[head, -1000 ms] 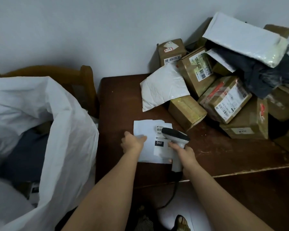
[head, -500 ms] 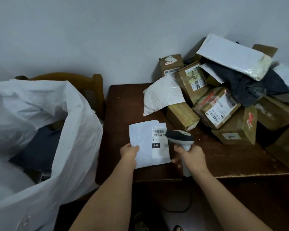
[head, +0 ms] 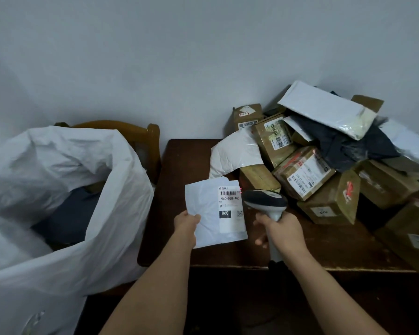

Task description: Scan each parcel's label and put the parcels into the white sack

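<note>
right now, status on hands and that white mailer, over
Left hand pinches white mailer at its lower left edge, label up. Right hand grips scanner, head beside the barcode. White sack open at left, nothing between.

Wooden chair point(head: 140, 134) beside, perhaps touching, dark table point(head: 186, 160).

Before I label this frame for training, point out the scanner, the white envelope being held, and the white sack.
scanner point(head: 266, 201), head view, on its dark head.
white envelope point(head: 203, 201), head view, on the plain area left of its label.
white sack point(head: 121, 213), head view, on its near wall.
</note>
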